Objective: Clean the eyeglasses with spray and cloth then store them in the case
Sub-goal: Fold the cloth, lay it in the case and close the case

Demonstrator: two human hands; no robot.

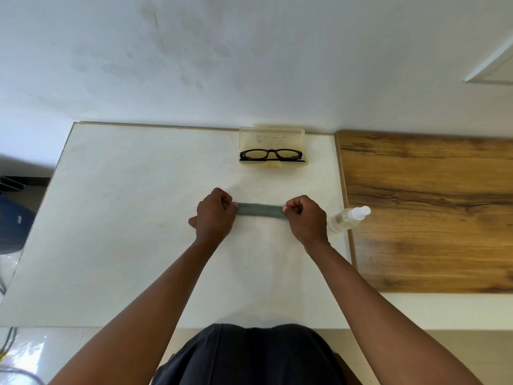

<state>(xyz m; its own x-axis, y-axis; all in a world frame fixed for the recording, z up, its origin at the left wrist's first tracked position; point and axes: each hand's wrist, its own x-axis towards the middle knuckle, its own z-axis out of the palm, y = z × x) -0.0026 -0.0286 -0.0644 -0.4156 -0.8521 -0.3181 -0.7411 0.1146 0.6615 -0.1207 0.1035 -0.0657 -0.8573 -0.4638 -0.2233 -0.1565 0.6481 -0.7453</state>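
A grey cloth [260,210], folded into a narrow strip, lies stretched across the white table between my hands. My left hand [215,215] pinches its left end and my right hand [305,216] pinches its right end. Black-framed eyeglasses [270,155] rest folded in the lower half of an open translucent yellow case [271,137] at the far edge of the table, beyond the cloth. A clear spray bottle [348,218] with a white nozzle lies on its side just right of my right hand.
The white table [125,218] meets a white wall at the back. A wood-grain board [430,212] adjoins the table on the right. Dark objects and cables sit on the floor at the left.
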